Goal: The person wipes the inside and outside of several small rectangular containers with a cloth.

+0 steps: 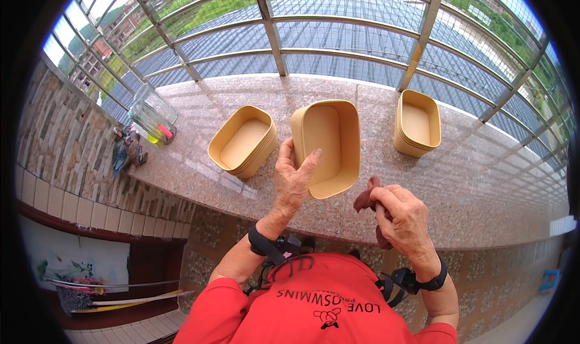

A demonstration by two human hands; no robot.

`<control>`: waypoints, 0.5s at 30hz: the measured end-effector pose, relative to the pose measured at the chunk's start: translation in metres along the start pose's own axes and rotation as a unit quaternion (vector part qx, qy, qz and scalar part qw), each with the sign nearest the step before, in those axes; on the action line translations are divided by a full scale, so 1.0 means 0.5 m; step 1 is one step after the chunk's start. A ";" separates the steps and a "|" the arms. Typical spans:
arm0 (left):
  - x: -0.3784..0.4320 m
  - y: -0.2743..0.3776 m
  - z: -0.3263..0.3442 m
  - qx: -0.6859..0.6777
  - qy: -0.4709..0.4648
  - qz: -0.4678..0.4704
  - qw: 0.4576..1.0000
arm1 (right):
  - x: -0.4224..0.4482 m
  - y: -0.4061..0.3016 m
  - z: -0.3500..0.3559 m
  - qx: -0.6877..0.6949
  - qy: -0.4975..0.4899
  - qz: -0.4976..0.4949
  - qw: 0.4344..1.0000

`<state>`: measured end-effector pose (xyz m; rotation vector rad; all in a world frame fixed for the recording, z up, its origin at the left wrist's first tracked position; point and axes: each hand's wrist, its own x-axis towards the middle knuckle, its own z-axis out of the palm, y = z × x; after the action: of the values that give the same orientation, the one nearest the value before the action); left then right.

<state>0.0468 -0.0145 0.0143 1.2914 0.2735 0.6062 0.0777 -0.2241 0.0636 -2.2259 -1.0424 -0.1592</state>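
In my left hand (294,174) is a rectangular kraft-paper food container (333,149) with rounded corners, gripped by its left wall with the thumb inside. The container is tilted, its open side facing me, and nothing lies in it. My right hand (401,217) pinches a crumpled dark red cloth (366,196) to the lower right of the container, apart from it. On the left of the granite ledge (317,217) sits a nested stack of similar containers (244,142). A second nested stack (417,124) stands at the right, near the railing.
Metal railing bars (272,35) with wire mesh edge the far side of the ledge. Glass jars (152,117) stand at the left end, beside a bundle of dark cloth or rags (129,149). Mops or brooms (104,294) lean at the lower left. A blue object (549,280) is at far right.
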 end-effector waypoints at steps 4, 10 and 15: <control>-0.032 -0.010 0.035 0.006 -0.074 -0.028 0.997 | 0.056 -0.032 0.011 -0.143 0.105 -0.079 0.981; -0.021 0.002 0.036 -0.034 -0.033 0.019 0.999 | 0.008 -0.016 0.039 -0.143 -0.101 -0.049 0.983; 0.000 -0.002 -0.017 -0.086 0.065 0.044 0.993 | -0.022 0.031 0.020 -0.139 -0.120 -0.014 0.983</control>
<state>0.0430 -0.0076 0.0110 1.1044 0.2661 0.7730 0.0798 -0.2320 0.0436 -2.5302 -1.2437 -0.0499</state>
